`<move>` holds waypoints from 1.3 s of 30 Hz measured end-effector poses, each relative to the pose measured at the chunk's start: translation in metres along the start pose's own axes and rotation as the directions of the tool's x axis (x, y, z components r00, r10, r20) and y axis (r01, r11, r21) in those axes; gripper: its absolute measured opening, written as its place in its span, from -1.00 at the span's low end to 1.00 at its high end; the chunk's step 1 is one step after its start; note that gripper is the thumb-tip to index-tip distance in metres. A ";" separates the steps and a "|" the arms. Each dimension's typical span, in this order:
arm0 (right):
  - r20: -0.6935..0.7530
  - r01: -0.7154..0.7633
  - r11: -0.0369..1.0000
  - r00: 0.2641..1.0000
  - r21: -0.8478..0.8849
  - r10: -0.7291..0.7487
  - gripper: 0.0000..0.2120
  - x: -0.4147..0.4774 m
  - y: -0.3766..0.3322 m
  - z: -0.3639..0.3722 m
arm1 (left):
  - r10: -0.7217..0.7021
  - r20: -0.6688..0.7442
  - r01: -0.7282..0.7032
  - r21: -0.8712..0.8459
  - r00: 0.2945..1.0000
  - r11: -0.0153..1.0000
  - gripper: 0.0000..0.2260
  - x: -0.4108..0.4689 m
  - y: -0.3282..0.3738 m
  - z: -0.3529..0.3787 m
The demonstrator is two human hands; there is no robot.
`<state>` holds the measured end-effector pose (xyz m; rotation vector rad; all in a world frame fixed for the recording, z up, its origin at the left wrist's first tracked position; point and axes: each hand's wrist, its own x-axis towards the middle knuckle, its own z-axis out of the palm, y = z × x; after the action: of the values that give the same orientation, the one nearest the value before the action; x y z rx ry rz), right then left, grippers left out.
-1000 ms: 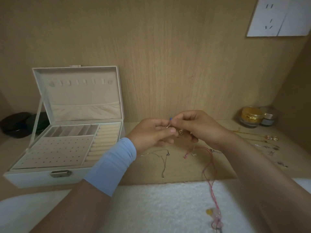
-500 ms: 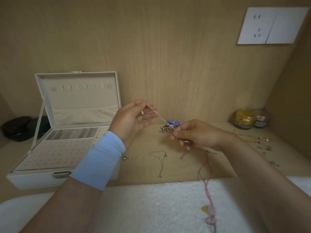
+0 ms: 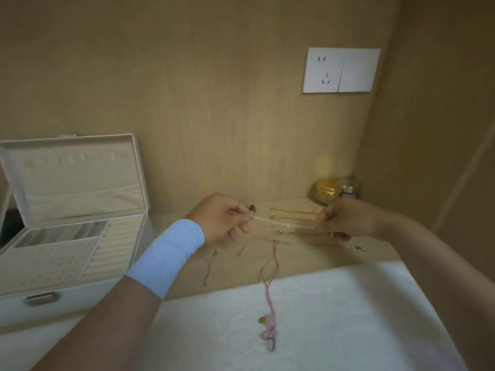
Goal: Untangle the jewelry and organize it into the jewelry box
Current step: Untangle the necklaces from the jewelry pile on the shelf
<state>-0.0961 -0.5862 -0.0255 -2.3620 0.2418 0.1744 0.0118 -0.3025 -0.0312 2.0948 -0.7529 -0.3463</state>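
No text, brand, number or sign can be read. The white wall socket plate (image 3: 322, 70) shows only its plug slots. The gold-lidded jar (image 3: 328, 190) and the silver-lidded jar (image 3: 349, 187) beside it are too blurred for any label to be made out. The jewelry box (image 3: 93, 297) shows no legible marking on its front or latch.

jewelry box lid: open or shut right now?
Open. The jewelry box has its lid standing upright at the back, leaving the tray compartments exposed. No jewelry is visible in them.
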 end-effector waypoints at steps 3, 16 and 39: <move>-0.030 -0.069 0.993 0.997 -0.097 0.067 -0.87 -0.019 0.028 -0.013 | -0.007 0.093 0.005 0.019 0.996 1.000 -0.96 0.010 0.014 0.032; -0.161 -0.067 0.974 0.986 -0.218 0.032 -0.83 -0.035 0.070 -0.010 | 0.011 0.187 -0.110 0.527 0.982 0.843 -0.96 0.030 0.016 0.080; 0.169 0.117 0.890 0.985 -0.441 -0.045 -0.71 -0.043 -0.089 0.108 | 0.248 0.059 -0.255 0.251 0.967 0.934 -0.67 -0.054 -0.009 0.033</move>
<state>-0.1241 -0.4429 -0.0343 -2.7956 0.0245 0.4096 -0.0433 -0.2858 -0.0597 2.2007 -1.1197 -0.1407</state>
